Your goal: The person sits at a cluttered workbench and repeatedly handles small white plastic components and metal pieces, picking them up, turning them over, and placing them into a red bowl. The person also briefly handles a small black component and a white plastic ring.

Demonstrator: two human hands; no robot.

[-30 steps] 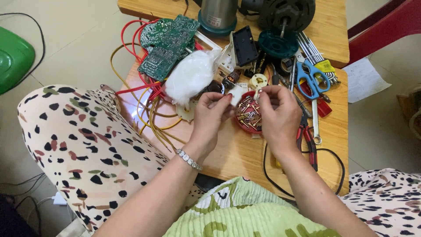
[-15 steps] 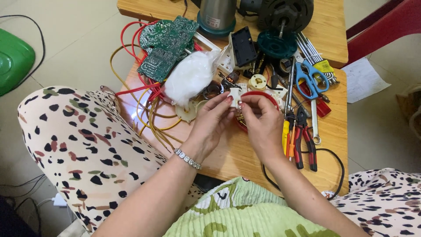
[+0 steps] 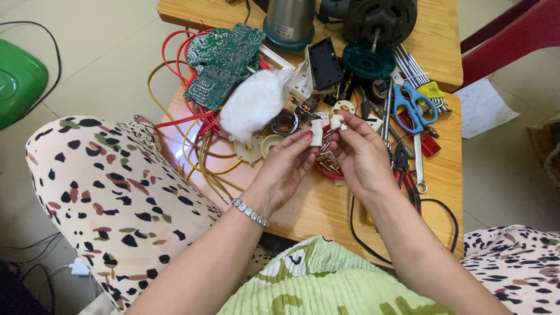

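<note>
Soft, even daylight fills the room, bright without harshness. A white glare spot shines on the varnished wooden tabletop (image 3: 175, 153) beside the tangled red and yellow wires (image 3: 201, 137). Shadows under the hands are faint. Focus is fairly sharp throughout, with slight softness towards the edges.

wooden table (image 3: 443, 175) | green circuit boards (image 3: 224, 61) | blue scissors (image 3: 411, 102) | red-handled pliers (image 3: 405, 172)

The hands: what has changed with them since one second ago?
Both hands lifted off the red part. The left hand now holds a small white piece; the right hand pinches another. The circuit boards, scissors and pliers stayed put.
</note>
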